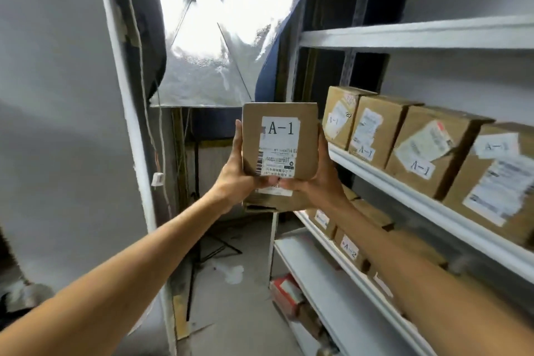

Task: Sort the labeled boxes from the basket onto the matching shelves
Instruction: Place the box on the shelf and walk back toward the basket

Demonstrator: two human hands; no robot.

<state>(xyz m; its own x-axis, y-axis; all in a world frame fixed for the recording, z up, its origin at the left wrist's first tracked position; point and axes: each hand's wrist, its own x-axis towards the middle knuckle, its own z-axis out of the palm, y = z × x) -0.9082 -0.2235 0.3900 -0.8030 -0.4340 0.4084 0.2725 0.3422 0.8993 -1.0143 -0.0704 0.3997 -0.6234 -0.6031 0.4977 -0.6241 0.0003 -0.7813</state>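
The A-1 box [279,140] is up in front of us, left of the A-1 shelf [404,182]. Our left hand [234,176] and right hand [315,179] clasp its sides and bottom. The row [419,147] looks full, so pushing in could knock its boxes.

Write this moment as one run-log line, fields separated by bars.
held: A-1 box | left hand and right hand: gripping its sides | location: in air, left of A-1 shelf row | placed: no

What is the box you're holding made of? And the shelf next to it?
The box looks like brown cardboard, dull and a bit creased, with a white paper label stuck on. The shelf looks like metal painted glossy white, since its thin edge shines, though I cannot be sure.
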